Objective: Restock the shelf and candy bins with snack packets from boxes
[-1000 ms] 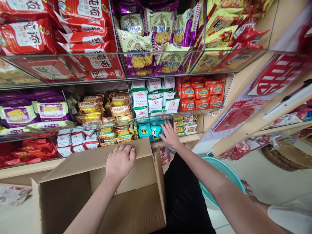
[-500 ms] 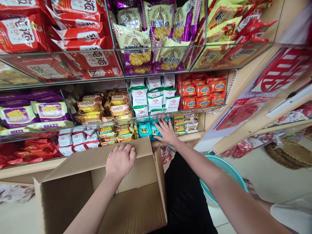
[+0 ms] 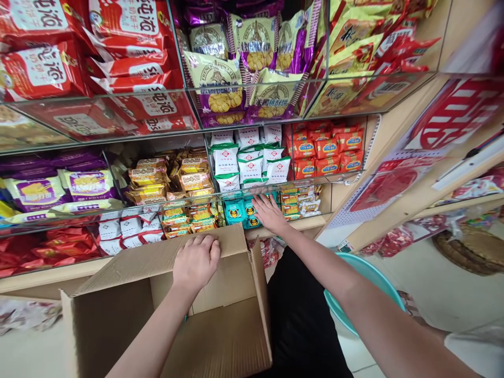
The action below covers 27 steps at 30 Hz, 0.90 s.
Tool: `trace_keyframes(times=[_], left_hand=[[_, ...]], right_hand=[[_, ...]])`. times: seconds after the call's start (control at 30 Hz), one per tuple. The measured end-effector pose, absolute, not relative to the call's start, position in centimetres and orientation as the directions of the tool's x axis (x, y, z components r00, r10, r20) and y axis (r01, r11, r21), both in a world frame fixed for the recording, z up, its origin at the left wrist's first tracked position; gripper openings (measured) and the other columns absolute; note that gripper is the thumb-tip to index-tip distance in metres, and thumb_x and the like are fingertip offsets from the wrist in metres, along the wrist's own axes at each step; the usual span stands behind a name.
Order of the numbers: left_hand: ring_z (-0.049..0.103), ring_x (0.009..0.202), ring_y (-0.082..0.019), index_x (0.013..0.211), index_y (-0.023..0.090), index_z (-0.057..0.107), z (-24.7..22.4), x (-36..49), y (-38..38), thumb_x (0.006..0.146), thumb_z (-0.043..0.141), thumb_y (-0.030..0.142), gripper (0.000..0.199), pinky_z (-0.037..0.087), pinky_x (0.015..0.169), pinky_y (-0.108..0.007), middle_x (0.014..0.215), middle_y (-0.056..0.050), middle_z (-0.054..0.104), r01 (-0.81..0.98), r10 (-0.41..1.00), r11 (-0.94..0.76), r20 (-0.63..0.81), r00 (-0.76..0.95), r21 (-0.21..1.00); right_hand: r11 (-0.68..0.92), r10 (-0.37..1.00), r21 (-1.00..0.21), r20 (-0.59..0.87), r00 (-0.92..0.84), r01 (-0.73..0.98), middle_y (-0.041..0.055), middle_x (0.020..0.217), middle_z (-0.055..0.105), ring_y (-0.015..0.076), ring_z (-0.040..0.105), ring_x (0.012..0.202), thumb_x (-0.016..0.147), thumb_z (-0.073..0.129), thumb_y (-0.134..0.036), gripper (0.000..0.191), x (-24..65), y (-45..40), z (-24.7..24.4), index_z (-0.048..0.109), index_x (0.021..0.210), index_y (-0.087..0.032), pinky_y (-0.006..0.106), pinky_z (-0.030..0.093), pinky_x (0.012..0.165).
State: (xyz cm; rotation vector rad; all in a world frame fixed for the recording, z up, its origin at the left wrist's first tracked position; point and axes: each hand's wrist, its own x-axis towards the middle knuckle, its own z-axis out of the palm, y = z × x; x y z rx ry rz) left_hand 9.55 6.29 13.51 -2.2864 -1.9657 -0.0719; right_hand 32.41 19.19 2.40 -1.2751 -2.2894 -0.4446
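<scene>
- Shelf (image 3: 55,271) across the front of me, full of wrapped snacks
- Cardboard box (image 3: 224,338), open side to me, just in front of the bottom shelf – likely light for its bulk and fairly stiff, though the flap would bend; best held by a wall or folded edge
- My left hand (image 3: 196,261) lies on the box's top flap, fingers bent close together toward its far edge; the tips are hidden, so I can't tell if they pinch the cardboard
- My right hand (image 3: 271,216) is palm down on the bottom shelf, fingers loosely spread over the teal packets; I see nothing gripped
- Teal packets (image 3: 237,211), on the bottom shelf below the white-and-green packets (image 3: 226,160) – probably light, slippery and crumbly inside, so I'd lift by the wrapper edges, not squeeze
</scene>
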Motion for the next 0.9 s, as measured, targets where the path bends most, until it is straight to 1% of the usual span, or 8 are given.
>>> trace_keyframes(times=[0.2,0.4,0.47,0.53,0.67,0.73,0.9], left_hand=[[0.055,0.089,-0.023,0.095,0.022,0.056,13.7,9.6,6.2,0.086,0.019,0.036,0.041,0.040,0.069,-0.033,0.095,-0.005,0.062,0.987,0.982,-0.141,0.114,0.149,-0.075],[0.054,0.091,-0.023,0.095,0.023,0.056,13.8,9.5,6.3,0.086,0.019,0.036,0.041,0.040,0.069,-0.034,0.096,-0.005,0.061,0.987,0.981,-0.148,0.115,0.155,-0.066],[0.054,0.091,-0.023,0.096,0.023,0.056,13.8,9.5,6.3,0.086,0.019,0.036,0.041,0.040,0.068,-0.034,0.097,-0.005,0.061,0.987,0.982,-0.151,0.109,0.157,-0.063],[0.054,0.091,-0.023,0.096,0.023,0.056,13.9,9.5,6.4,0.086,0.019,0.036,0.041,0.040,0.068,-0.034,0.098,-0.005,0.061,0.987,0.983,-0.151,0.100,0.156,-0.063],[0.053,0.093,-0.023,0.095,0.023,0.056,13.9,9.6,6.4,0.086,0.019,0.036,0.041,0.040,0.068,-0.033,0.098,-0.005,0.060,0.988,0.985,-0.143,0.089,0.148,-0.064],[0.053,0.093,-0.022,0.096,0.022,0.056,13.8,9.6,6.4,0.086,0.018,0.036,0.041,0.040,0.069,-0.033,0.099,-0.005,0.060,0.988,0.985,-0.141,0.090,0.146,-0.058],[0.053,0.093,-0.022,0.096,0.023,0.056,13.8,9.6,6.4,0.086,0.018,0.036,0.041,0.040,0.070,-0.033,0.098,-0.005,0.060,0.989,0.985,-0.141,0.093,0.145,-0.050]], right_hand=[[0.503,0.700,0.032,0.571,-0.428,0.864,0.0096,0.138,0.030,0.0247,0.015,0.130,0.084,0.043,-0.038,0.055,32.3,18.5,2.8,0.030,0.132,-0.015,0.050,0.007,0.105],[0.471,0.720,0.010,0.572,-0.392,0.882,0.0114,0.137,0.031,0.0267,0.017,0.128,0.083,0.044,-0.039,0.058,31.9,18.6,2.7,0.031,0.132,-0.012,0.051,0.006,0.105],[0.458,0.734,-0.013,0.570,-0.370,0.889,0.0133,0.134,0.034,0.0285,0.019,0.127,0.080,0.048,-0.040,0.060,31.6,18.6,3.0,0.033,0.130,-0.011,0.052,0.006,0.104],[0.442,0.749,-0.039,0.566,-0.345,0.896,0.0152,0.131,0.038,0.0298,0.023,0.124,0.077,0.053,-0.039,0.059,31.3,18.6,3.6,0.038,0.126,-0.011,0.052,0.007,0.104],[0.421,0.766,-0.084,0.566,-0.304,0.903,0.0149,0.123,0.044,0.0302,0.030,0.118,0.073,0.057,-0.037,0.048,31.1,18.7,4.7,0.049,0.114,-0.013,0.052,0.009,0.102],[0.394,0.769,-0.117,0.585,-0.258,0.912,0.0145,0.121,0.045,0.0305,0.031,0.117,0.074,0.056,-0.038,0.046,31.1,18.8,4.8,0.049,0.113,-0.014,0.053,0.010,0.102],[0.312,0.749,-0.205,0.654,-0.107,0.928,0.0151,0.120,0.044,0.0314,0.030,0.117,0.076,0.052,-0.042,0.052,30.4,19.1,4.2,0.043,0.119,-0.013,0.052,0.012,0.101]])
